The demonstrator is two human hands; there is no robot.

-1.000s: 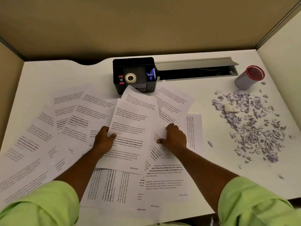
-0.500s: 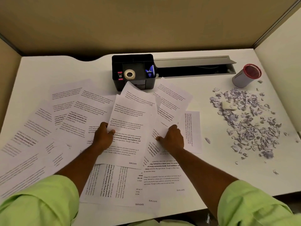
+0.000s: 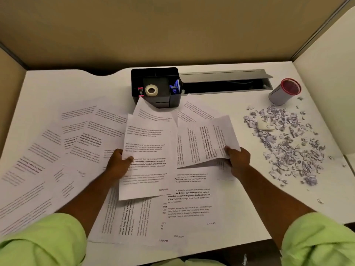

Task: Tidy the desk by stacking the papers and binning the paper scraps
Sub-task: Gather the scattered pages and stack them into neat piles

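- Papers (image 3: 57, 150): printed sheets lie fanned and overlapping across the white desk (image 3: 57, 87), spreading from the far left edge to the middle, all left of and in front of the black organizer (image 3: 155, 87).
- Your left hand (image 3: 117, 166), in front of the organizer and slightly left of it, pinches the left edge of a small stack of sheets (image 3: 148, 150), thumb on top and fingers curled beneath; the stack's far corner reaches up to the organizer's front.
- The organizer stands at the back middle of the desk, with a roll of tape (image 3: 151, 90) in its centre compartment, something pink on its left and something blue on its right.
- More sheets (image 3: 190, 204) lie flat on the desk in front of the organizer, under both forearms.
- Your right hand (image 3: 238, 162), in front and to the right of the organizer, grips the near right corner of one sheet (image 3: 205, 141), which is lifted and bent above those below.
- A grey slot (image 3: 226, 83) with an open flap runs rightward from the organizer.
- Paper scraps (image 3: 288, 143) lie scattered in a loose heap well right of the organizer.
- A grey cup with a red rim (image 3: 284, 92) lies tilted behind the scraps, far right of the organizer.
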